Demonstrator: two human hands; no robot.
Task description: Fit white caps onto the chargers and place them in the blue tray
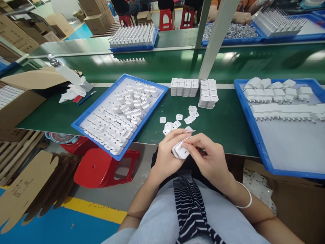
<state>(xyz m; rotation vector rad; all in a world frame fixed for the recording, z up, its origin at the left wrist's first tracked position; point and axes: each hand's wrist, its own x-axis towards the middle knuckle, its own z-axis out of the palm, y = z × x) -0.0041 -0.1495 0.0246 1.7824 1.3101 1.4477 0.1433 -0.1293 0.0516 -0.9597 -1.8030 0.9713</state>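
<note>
My left hand (167, 152) grips a white charger plug (180, 151) just off the near edge of the green table (223, 125). My right hand (207, 156) pinches the plug's top face from the right, fingertips touching a thin film or label there. Several small white caps (189, 115) lie loose on the table just beyond my hands. A blue tray (88, 118) full of white plugs sits to the left. Another blue tray (259, 139) with rows of plugs sits to the right.
Two stacked blocks of white plugs (194, 89) stand behind the loose caps. A white post (215, 40) rises from the table. A cardboard box (22, 98) and white cloth (72, 91) lie left; a red stool (101, 169) stands below. Other people sit beyond the conveyor.
</note>
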